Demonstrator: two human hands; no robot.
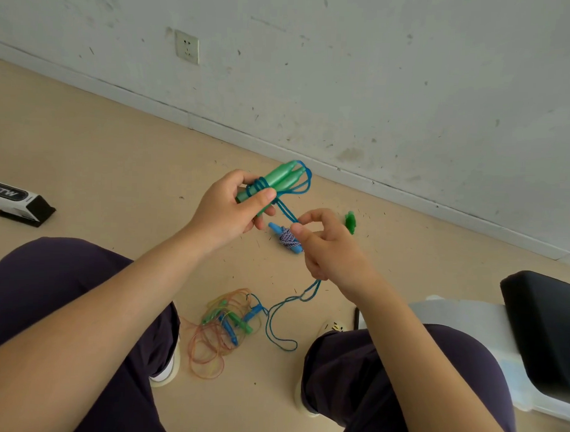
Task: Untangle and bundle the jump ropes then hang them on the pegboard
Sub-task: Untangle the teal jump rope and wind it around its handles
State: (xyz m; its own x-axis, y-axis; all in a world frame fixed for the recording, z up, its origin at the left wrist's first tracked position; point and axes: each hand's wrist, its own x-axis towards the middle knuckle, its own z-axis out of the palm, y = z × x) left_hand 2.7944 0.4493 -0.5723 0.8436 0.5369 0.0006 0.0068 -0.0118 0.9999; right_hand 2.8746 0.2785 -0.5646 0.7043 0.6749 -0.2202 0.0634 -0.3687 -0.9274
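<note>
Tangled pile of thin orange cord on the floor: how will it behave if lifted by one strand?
The thin orange cord pile is probably floppy: its loops sprawl loosely. It likely drags the green and blue plastic handles tangled in it. Probably light, being so thin.

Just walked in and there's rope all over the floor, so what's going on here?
A seated person is bundling a jump rope. The left hand grips a pair of green handles with blue cord already wound round them. The right hand pinches that cord, and the slack trails down to the floor. A finished bundle with blue handles lies on the floor beyond the hands. A tangled pile of ropes waits between the person's feet. No pegboard is in view.
</note>
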